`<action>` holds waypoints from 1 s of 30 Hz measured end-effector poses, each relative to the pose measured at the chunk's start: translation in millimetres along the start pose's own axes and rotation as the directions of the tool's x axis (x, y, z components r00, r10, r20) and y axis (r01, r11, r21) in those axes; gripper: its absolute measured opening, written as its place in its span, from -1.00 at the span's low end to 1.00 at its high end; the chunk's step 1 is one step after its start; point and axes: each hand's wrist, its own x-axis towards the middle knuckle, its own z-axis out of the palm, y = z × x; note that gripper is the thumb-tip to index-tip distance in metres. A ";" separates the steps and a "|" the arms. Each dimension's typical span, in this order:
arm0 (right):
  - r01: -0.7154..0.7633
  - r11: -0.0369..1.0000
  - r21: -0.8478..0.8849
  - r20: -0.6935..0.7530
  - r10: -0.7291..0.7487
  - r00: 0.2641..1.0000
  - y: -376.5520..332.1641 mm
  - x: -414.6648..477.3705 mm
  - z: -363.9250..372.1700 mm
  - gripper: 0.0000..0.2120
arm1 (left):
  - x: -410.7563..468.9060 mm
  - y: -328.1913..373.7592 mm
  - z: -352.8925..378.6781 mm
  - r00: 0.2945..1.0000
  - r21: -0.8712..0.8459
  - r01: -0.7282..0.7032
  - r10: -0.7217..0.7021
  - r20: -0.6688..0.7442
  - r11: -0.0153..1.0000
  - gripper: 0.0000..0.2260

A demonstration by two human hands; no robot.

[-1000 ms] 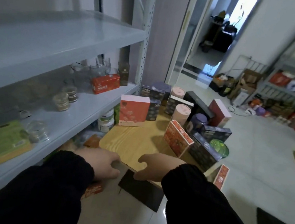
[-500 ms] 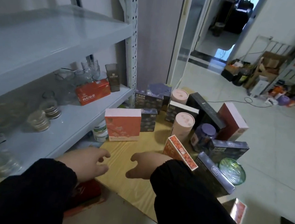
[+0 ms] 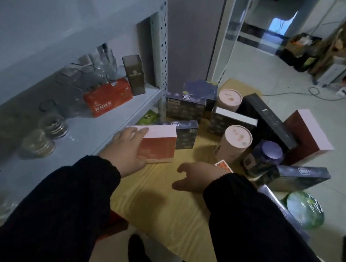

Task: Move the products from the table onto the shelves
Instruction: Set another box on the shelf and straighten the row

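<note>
On the wooden table [image 3: 159, 202] my left hand [image 3: 125, 150] grips the orange box [image 3: 158, 148]; its print I cannot read. My right hand [image 3: 197, 177] hovers loose-fingered, holding nothing.

The left hand [image 3: 127, 149] holds the left end of an upright box [image 3: 159, 148] on the table [image 3: 159, 204]. Left of this hand runs the shelf [image 3: 93, 141]. Just behind the box stands a carton [image 3: 185, 134]. The right hand [image 3: 196, 178] is to the right, apart from the box. Beyond it stands a tube [image 3: 234, 144], and right of the tube a jar [image 3: 266, 156].
</note>
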 end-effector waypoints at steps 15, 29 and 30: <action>-0.166 0.978 0.123 -0.078 0.176 0.981 8.0 6.5 -4.1 -0.43 | 61.7 -30.5 12.0 0.982 0.083 -0.138 0.125 0.144 0.987 -0.60; 0.315 0.931 0.183 -0.214 -0.275 0.937 -22.5 -59.4 20.9 -0.04 | -168.1 -14.1 -93.2 0.962 -0.328 0.065 -0.147 -0.232 0.942 -0.66; 0.367 0.906 0.210 -0.224 -0.321 0.920 -29.9 -67.0 24.4 -0.02 | -190.5 -13.6 -101.9 0.949 -0.348 0.071 -0.171 -0.264 0.935 -0.66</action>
